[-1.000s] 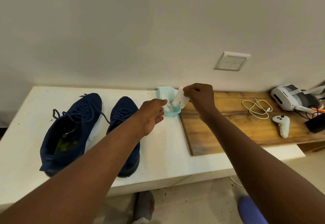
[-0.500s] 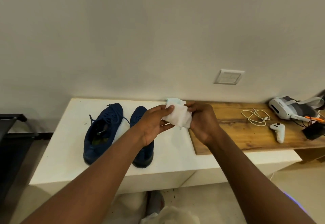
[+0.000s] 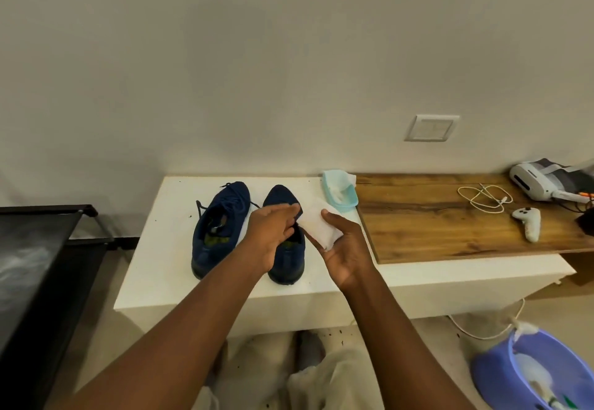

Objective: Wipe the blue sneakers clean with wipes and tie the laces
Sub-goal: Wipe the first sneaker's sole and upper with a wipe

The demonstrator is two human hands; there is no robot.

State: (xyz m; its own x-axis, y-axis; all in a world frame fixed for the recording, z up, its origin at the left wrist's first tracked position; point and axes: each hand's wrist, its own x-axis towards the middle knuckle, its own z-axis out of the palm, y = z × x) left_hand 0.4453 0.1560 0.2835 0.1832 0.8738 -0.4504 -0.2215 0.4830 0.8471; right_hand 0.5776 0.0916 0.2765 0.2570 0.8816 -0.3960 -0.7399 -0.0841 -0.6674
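Note:
Two blue sneakers stand side by side on the white table (image 3: pixel 160 249), toes to the wall: the left sneaker (image 3: pixel 218 226) with loose laces, the right sneaker (image 3: pixel 287 258) partly behind my left hand. My right hand (image 3: pixel 345 249) holds a white wipe (image 3: pixel 319 228), thumb on top, just right of that sneaker. My left hand (image 3: pixel 271 232) pinches the wipe's left edge above the right sneaker. The light blue wipes pack (image 3: pixel 340 195) lies open behind the hands by the wall.
A wooden board (image 3: pixel 450 216) to the right carries a white cable (image 3: pixel 485 197), a white controller (image 3: pixel 527 221) and a headset (image 3: pixel 540 183). A purple basin (image 3: pixel 533 374) sits on the floor at lower right. A black frame (image 3: pixel 38 249) stands left of the table.
The wipe came out of the pack into both hands and moved down and nearer to me. The camera pulled back, so the table looks smaller.

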